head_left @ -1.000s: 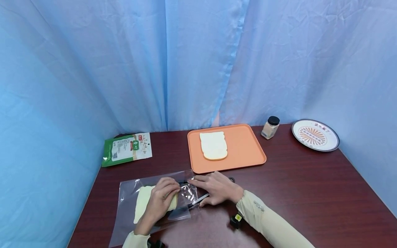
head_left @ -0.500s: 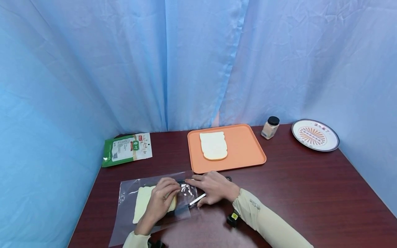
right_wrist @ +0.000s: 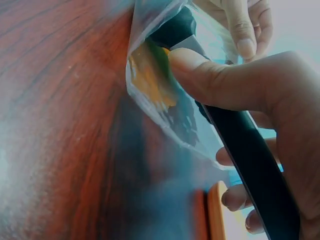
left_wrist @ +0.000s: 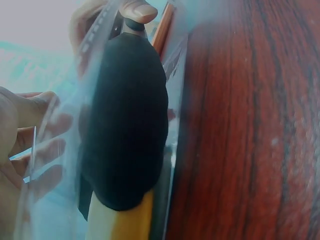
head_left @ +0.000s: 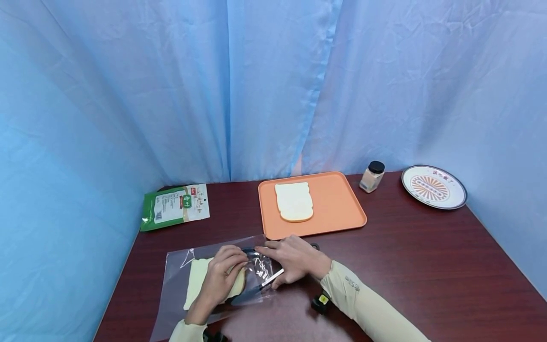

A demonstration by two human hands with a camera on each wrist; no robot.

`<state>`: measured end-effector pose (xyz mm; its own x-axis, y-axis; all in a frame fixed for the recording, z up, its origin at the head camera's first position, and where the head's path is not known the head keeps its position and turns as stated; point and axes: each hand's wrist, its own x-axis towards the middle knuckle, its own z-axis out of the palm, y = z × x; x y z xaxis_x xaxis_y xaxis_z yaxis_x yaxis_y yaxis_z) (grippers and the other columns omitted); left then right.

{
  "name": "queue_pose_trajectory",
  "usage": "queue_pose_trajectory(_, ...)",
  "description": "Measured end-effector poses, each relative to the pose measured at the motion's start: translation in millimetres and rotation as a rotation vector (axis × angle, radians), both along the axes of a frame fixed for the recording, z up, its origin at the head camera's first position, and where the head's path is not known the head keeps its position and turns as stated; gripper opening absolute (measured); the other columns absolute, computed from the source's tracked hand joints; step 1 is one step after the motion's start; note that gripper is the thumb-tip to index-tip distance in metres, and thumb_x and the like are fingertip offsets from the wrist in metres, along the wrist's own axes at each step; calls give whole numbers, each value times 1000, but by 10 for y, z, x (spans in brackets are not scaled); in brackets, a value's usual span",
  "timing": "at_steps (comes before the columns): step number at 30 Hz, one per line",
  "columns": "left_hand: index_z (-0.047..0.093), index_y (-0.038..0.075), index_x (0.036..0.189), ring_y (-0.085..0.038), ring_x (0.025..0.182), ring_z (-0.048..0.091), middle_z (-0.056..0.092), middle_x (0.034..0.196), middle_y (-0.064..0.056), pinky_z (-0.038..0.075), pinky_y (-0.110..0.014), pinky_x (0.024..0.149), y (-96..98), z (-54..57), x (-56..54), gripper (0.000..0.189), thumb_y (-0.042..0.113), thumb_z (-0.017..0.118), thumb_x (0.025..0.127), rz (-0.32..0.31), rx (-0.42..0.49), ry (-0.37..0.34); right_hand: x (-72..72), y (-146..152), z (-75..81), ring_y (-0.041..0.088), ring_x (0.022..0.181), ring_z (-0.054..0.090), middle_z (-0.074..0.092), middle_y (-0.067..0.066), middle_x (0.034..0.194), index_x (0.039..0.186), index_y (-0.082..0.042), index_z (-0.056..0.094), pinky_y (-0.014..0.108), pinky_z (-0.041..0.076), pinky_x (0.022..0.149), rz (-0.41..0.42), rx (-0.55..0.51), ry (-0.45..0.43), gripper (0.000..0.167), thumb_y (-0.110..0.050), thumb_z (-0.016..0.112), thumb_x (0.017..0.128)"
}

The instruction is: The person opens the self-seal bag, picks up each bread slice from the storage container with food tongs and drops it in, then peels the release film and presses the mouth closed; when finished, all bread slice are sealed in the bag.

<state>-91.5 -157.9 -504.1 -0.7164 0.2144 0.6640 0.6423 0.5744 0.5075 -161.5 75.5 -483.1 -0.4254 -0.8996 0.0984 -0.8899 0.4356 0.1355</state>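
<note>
A slice of bread (head_left: 197, 280) lies inside a clear plastic bag (head_left: 173, 270) at the front left of the table. My right hand (head_left: 296, 259) grips black-handled tongs (right_wrist: 250, 160), thumb along one arm. Through the film in the left wrist view, a black scalloped tong head (left_wrist: 127, 120) shows at the end of the bread, inside the bag. Whether the heads still clamp the slice is hard to tell. My left hand (head_left: 224, 271) reaches over the bread and pinches the bag's film by its mouth; its fingertips are partly behind film in the left wrist view.
Behind the hands, an orange tray (head_left: 337, 204) bears another bread slice (head_left: 295, 202). A green and white packet (head_left: 176, 206) lies at the back left. Toward the back right are a black-lidded jar (head_left: 372, 177) and a patterned plate (head_left: 433, 186). Blue curtains (head_left: 273, 90) enclose the table (head_left: 406, 266).
My right hand has shifted slightly left with the tongs during the first half second, then stayed nearly in place. The left hand keeps its place on the bag.
</note>
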Motion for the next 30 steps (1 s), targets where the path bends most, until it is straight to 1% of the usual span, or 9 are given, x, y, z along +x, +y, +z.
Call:
queue_pose_trajectory(3, 76, 6, 84, -25, 94, 66, 74, 90, -4, 53, -21, 89, -2, 2, -6, 17, -8, 79, 75, -7, 0, 16, 7, 3, 45, 12, 67, 65, 67, -2, 128, 145, -21, 52, 28, 46, 50, -20, -1, -32, 100, -86, 63, 69)
queue_pose_trajectory(6, 77, 6, 84, -23, 95, 65, 74, 90, -5, 52, -20, 88, -6, 11, -3, 16, -8, 79, 76, -8, -1, 2, 7, -3, 79, 16, 75, 69, 66, 0, 130, 147, -20, 50, 31, 53, 58, -42, 1, -78, 101, -84, 64, 70)
queue_pose_trajectory(9, 77, 6, 85, -22, 96, 65, 74, 90, -5, 53, -19, 87, -10, 16, 0, 16, -7, 79, 76, -5, -4, -2, 5, -6, 94, 18, 79, 71, 66, 2, 133, 147, -20, 49, 32, 54, 60, -50, 4, -104, 102, -84, 64, 70)
queue_pose_trajectory(13, 77, 7, 84, -23, 96, 65, 74, 89, -6, 52, -19, 88, -10, 20, 1, 17, -7, 79, 76, -8, 6, -5, 4, -7, 79, 13, 71, 68, 67, -1, 130, 145, -20, 51, 27, 45, 49, -38, 1, -83, 103, -87, 64, 67)
queue_pose_trajectory(15, 76, 7, 84, -23, 95, 66, 74, 89, -6, 52, -19, 88, -9, 20, -2, 17, -8, 80, 75, -9, 7, 12, 7, -7, 71, 11, 68, 65, 67, -3, 129, 145, -22, 52, 24, 37, 45, -40, 5, -72, 104, -88, 63, 66)
queue_pose_trajectory(17, 76, 7, 83, -23, 95, 66, 74, 89, -6, 52, -19, 88, -11, 21, -5, 18, -8, 80, 74, -7, 10, 28, 16, -3, 69, 11, 67, 64, 67, -2, 130, 146, -22, 51, 23, 33, 44, -50, 12, -78, 104, -88, 63, 66)
queue_pose_trajectory(20, 76, 6, 84, -23, 94, 66, 74, 90, -5, 53, -21, 87, -13, 26, -4, 19, -10, 80, 73, -5, 7, 56, 32, 14, 91, 13, 69, 66, 65, -1, 134, 149, -23, 48, 25, 38, 47, -73, 17, -99, 105, -88, 63, 67)
queue_pose_trajectory(24, 76, 6, 84, -23, 94, 66, 74, 90, -4, 53, -22, 86, -14, 34, 2, 20, -10, 80, 73, 1, 5, 58, 47, 62, 132, 15, 71, 66, 64, 0, 134, 150, -22, 47, 29, 48, 55, -95, -3, -114, 106, -86, 65, 67)
queue_pose_trajectory(30, 76, 7, 83, -21, 94, 65, 74, 90, -3, 53, -22, 86, -11, 30, 0, 20, -9, 80, 74, 7, 2, 56, 59, 174, 178, 15, 67, 62, 65, -3, 124, 151, -22, 45, 32, 49, 55, -118, -56, -112, 108, -83, 68, 65)
